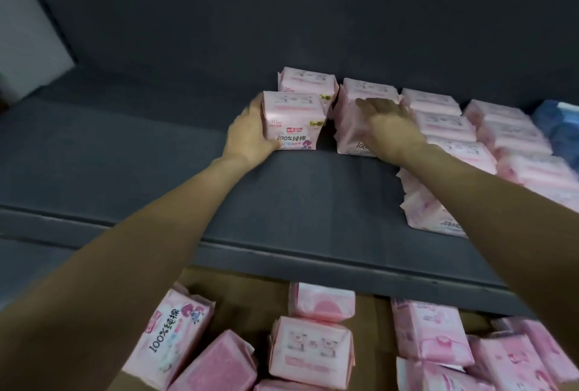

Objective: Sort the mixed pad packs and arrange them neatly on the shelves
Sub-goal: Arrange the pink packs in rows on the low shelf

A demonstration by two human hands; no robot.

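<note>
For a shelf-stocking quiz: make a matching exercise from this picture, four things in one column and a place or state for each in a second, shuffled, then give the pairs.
Things
1. left hand
2. right hand
3. blue packs
4. loose pink packs

Places or states
A. at the far right of the shelf
B. below the shelf edge, on a brown surface
C. grips the side of a pink pack
D. lies flat on top of a pink pack

Pairs: 1-C, 2-D, 3-A, 4-B

The person's left hand (pixel 247 133) and right hand (pixel 388 127) are bare, as are both forearms (no sleeve, glove, watch or ring shows anywhere along them), reaching in from the lower corners.
</note>
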